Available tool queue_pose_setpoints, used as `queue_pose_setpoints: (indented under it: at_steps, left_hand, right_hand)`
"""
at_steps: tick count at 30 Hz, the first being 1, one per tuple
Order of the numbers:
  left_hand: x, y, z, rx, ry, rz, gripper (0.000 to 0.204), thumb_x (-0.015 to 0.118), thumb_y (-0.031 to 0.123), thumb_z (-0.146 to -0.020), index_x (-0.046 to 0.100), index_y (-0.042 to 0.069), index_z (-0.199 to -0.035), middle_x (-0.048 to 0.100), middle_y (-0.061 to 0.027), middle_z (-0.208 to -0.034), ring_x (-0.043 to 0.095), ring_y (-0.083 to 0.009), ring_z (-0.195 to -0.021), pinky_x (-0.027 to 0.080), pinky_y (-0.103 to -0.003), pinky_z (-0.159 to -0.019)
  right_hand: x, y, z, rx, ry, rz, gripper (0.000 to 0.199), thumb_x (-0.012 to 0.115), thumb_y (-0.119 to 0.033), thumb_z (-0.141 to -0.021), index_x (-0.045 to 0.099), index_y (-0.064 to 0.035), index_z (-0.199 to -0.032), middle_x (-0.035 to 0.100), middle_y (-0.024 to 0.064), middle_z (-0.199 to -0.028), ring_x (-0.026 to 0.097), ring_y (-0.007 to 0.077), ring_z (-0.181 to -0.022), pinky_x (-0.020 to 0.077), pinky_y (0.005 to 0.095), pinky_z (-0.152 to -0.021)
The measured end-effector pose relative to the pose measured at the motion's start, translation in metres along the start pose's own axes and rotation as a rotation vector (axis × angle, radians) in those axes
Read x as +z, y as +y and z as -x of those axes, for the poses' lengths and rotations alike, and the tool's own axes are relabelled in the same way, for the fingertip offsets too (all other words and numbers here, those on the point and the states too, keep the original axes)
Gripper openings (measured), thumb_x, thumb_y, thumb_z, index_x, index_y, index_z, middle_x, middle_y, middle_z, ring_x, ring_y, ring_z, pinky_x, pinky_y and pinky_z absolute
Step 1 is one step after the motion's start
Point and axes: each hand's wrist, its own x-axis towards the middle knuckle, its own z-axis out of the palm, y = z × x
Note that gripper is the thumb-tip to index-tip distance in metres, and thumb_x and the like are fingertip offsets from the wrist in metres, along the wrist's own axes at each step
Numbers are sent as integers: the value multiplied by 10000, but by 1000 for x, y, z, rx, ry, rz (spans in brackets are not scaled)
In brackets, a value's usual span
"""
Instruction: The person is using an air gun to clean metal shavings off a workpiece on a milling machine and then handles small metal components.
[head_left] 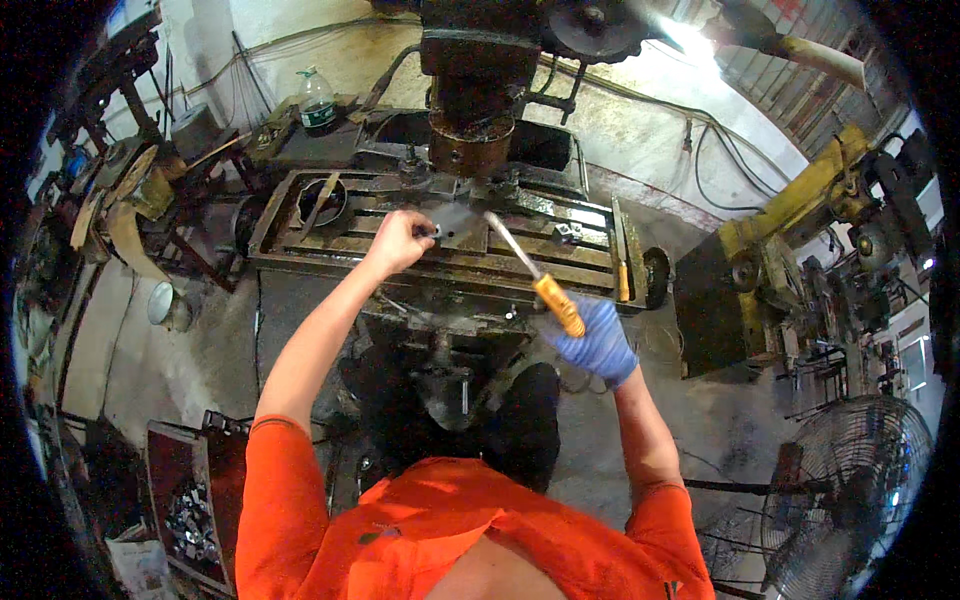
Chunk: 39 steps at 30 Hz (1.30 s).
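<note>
My left hand (397, 241) is bare and pinches the edge of a flat grey metal plate (452, 221) lying on the slotted table (300, 245) of a milling machine. My right hand (597, 340), in a blue glove, grips the orange handle of a long metal file (528, 268). The file's far end rests on the plate, just right of my left hand. Directly above the plate hangs the machine's dark spindle head (470, 140).
A plastic bottle (317, 100) stands at the back left of the machine. A round metal part (323, 200) lies on the table's left end. A yellow machine (790, 230) stands at right, a floor fan (850, 480) at lower right, a red bin of small parts (190, 510) at lower left.
</note>
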Motion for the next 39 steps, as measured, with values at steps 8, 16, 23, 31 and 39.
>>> queue_pose_setpoints:
  at_steps: [8, 16, 23, 31, 39]
  left_hand:
    - [43, -25, -47, 79, 39, -114, 216, 635, 106, -654, 643, 36, -858, 634, -135, -840, 610, -285, -794, 477, -366, -745]
    - [32, -18, -48, 179, 15, -449, 207, 625, 116, -662, 638, 76, -865, 624, -121, -852, 590, -311, -808, 471, -409, -722]
    - [55, -11, -67, 67, 62, -347, 207, 613, 155, -694, 642, 95, -890, 618, -122, -811, 594, -310, -793, 474, -415, -712]
    - [69, -3, -77, -121, 185, -387, 254, 640, 196, -702, 599, 62, -913, 628, -146, -774, 613, -328, -754, 490, -435, -654]
    - [64, -18, -88, -232, 141, -255, 349, 669, 254, -693, 569, 79, -978, 632, -143, -803, 610, -326, -802, 492, -429, -683]
  right_hand:
    - [56, 102, -38, 273, -60, -295, 301, 739, -220, -688, 655, 4, -871, 675, 63, -792, 594, 86, -705, 472, 254, -628]
    - [104, 148, -14, 461, -96, 254, 487, 661, -484, -622, 666, -93, -914, 642, 147, -829, 615, 305, -764, 481, 354, -713]
    - [79, 146, 18, 483, 64, 65, 406, 703, -327, -684, 651, -14, -938, 650, 157, -885, 642, 230, -810, 483, 298, -731]
    - [9, 130, 34, 513, 246, -20, 300, 715, -188, -695, 656, 7, -915, 669, 105, -811, 615, 125, -732, 485, 268, -691]
    - [-192, 18, -80, -113, 893, 84, 324, 619, -222, -781, 622, -16, -1030, 636, 113, -999, 577, 166, -941, 420, 300, -867]
